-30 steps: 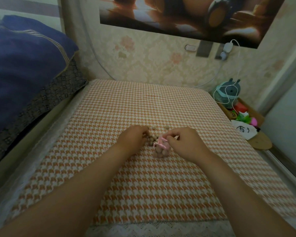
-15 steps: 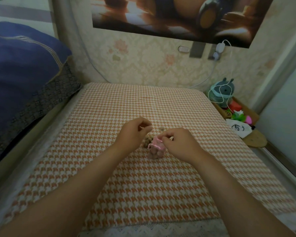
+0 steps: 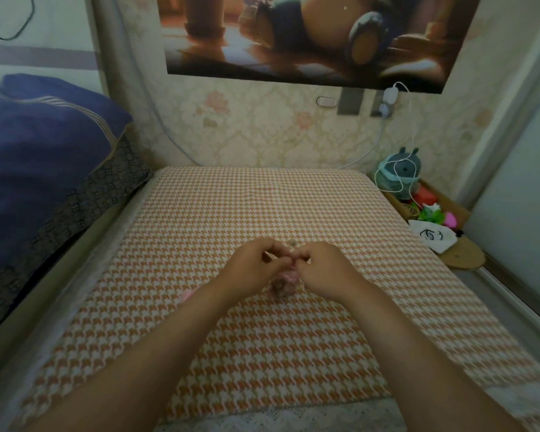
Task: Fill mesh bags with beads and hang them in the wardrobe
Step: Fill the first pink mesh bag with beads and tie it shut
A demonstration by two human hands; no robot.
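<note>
Right hand [image 3: 321,269] pinches the small pink mesh bag [image 3: 286,280] up (likely for filling); left hand [image 3: 250,269], at nine o'clock, is curled, grip unclear.

Dim, softly lit bedroom. A bed with an orange-and-white houndstooth cover [image 3: 262,207] fills the middle; lace trim [image 3: 278,419] edges its near side. At left lies a folded blue quilt [image 3: 38,157] on a dark patterned blanket [image 3: 85,201]. The far wall has pale floral wallpaper [image 3: 262,132] and a large poster [image 3: 309,35]. A white charger [image 3: 390,95] is plugged in at far right, above a grey plush toy [image 3: 399,169].
</note>
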